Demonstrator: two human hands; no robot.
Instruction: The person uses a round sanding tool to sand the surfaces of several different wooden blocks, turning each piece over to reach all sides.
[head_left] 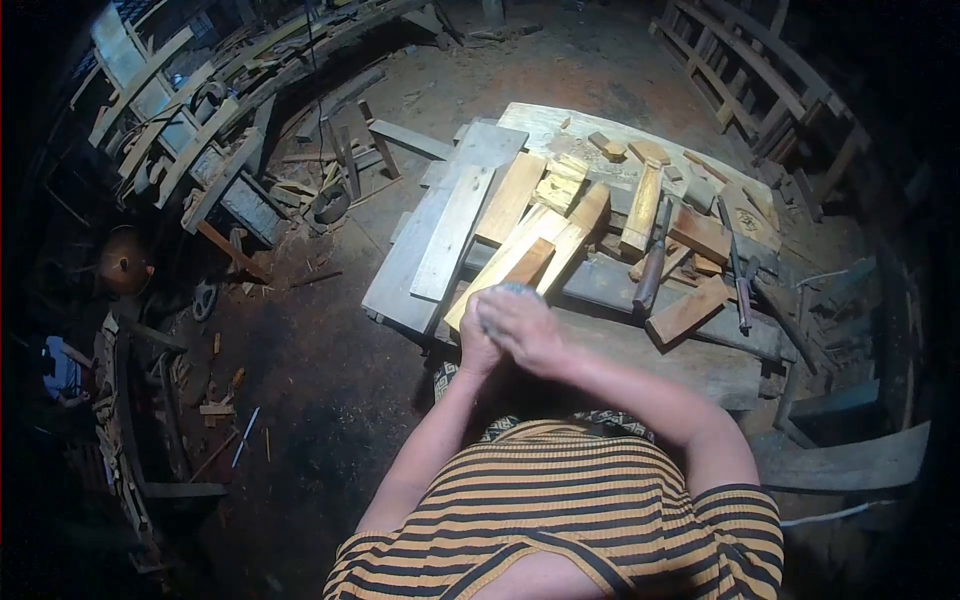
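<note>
Both hands meet low over the near end of a workbench [700,370]. My left hand [478,342] is closed at the near end of a small reddish-brown wooden block [532,260]. Across it lies my right hand [528,330], its fingers bent over a greyish piece [513,288] at the block; I cannot tell what this piece is. Beneath them a pale yellow board [515,248] runs away from me along the bench. Beside it stands a thicker brown wooden block [590,207].
To the right lie chisels with dark handles [650,278] and several loose wooden blocks [688,310]. Grey planks [425,255] cover the bench's left side. Scrap wood [190,130] is piled at the far left, and a wooden rack [760,70] stands at the far right.
</note>
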